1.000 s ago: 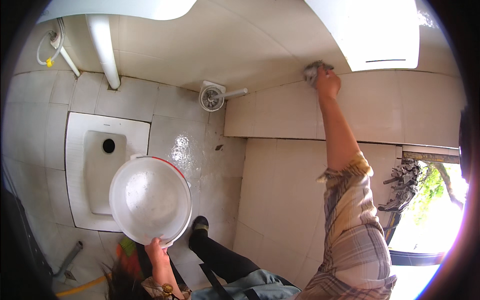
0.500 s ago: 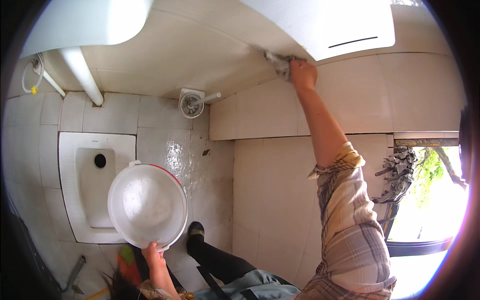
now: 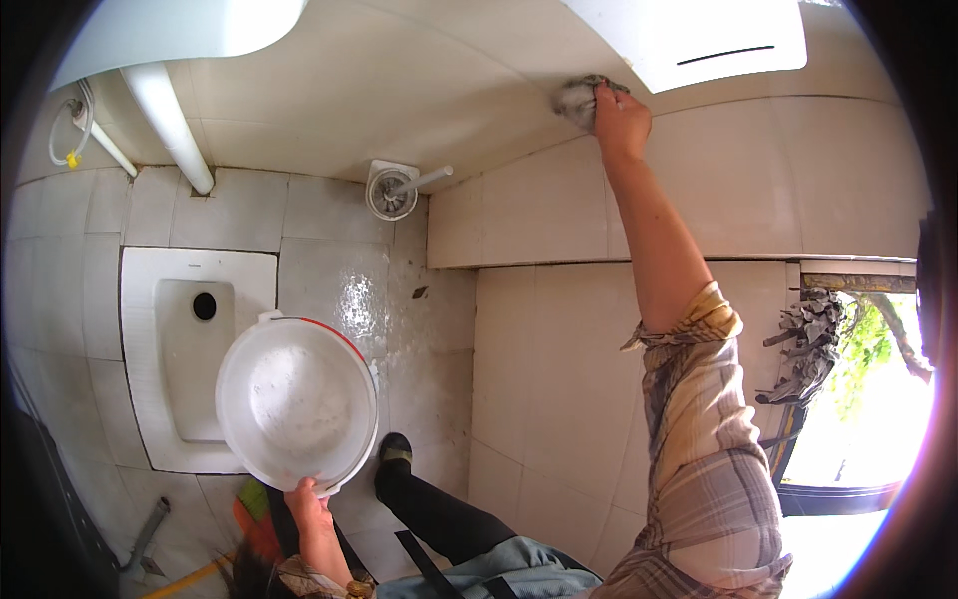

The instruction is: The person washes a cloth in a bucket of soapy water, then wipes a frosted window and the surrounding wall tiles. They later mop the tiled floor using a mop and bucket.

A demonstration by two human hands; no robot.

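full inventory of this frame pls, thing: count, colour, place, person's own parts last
bucket: 1, white with a red rim edge, held over the squat pan
rag: 1, grey, pressed on the tiled wall, upper centre
squat pan: 1, white, set in the floor, left
toilet brush in holder: 1, white, floor corner by the wall
pipe: 1, white, upper left wall
wall tiles: many, off-white, centre and right
window opening: 1, bright, far right
shoe: 1, black, on the floor beside the bucket
left hand: 1, grip on the bucket rim
right hand: 1, raised, on the rag, plaid sleeve rolled
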